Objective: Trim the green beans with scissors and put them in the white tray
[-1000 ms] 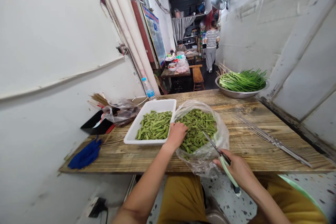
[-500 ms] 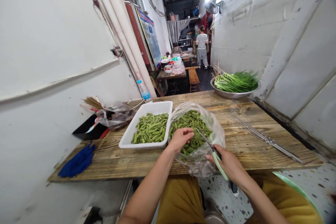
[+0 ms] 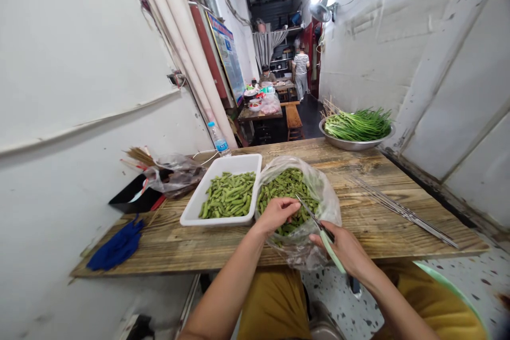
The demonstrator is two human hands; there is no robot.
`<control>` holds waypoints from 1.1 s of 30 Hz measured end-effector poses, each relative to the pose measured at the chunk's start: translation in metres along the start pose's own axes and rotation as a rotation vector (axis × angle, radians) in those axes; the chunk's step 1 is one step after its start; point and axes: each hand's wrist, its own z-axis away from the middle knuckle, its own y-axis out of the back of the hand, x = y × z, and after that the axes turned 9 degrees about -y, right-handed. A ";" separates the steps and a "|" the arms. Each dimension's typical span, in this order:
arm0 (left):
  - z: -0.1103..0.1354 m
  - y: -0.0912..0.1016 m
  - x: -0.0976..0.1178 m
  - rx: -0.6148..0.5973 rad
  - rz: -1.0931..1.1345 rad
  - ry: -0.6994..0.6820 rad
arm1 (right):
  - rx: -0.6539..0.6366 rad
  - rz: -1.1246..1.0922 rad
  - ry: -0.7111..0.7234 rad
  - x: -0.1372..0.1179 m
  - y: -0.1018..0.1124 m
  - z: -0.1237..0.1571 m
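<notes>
Apparently partway: green pods (image 3: 231,196) cover the white tray's (image 3: 186,216) bottom, while many remain in the plastic bag (image 3: 330,204) beside it on the worktop (image 3: 370,236). Right hand (image 3: 345,249) grips scissors (image 3: 325,241); left hand (image 3: 277,215) pinches near their tips, contents unclear.

Scissors (image 3: 324,240) held at a slant, pale-green handles, blade tips up-left over open see-thru plastic bag (image 3: 330,196) w/ lots of green pods (image 3: 292,183). White rect. tray (image 3: 225,221) just L of bag, flat on worktop (image 3: 358,239), part-filled w/ pods.
</notes>
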 end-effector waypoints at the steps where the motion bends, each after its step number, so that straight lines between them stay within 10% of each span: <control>1: 0.000 0.000 0.001 0.014 -0.045 -0.032 | -0.004 -0.002 0.003 0.000 0.000 0.000; 25: 0.001 -0.005 0.001 -0.002 0.235 0.230 | -0.001 0.038 0.045 0.005 -0.011 0.002; 33: 0.001 -0.009 0.000 0.306 0.664 0.111 | -0.050 -0.193 0.004 0.007 -0.012 0.004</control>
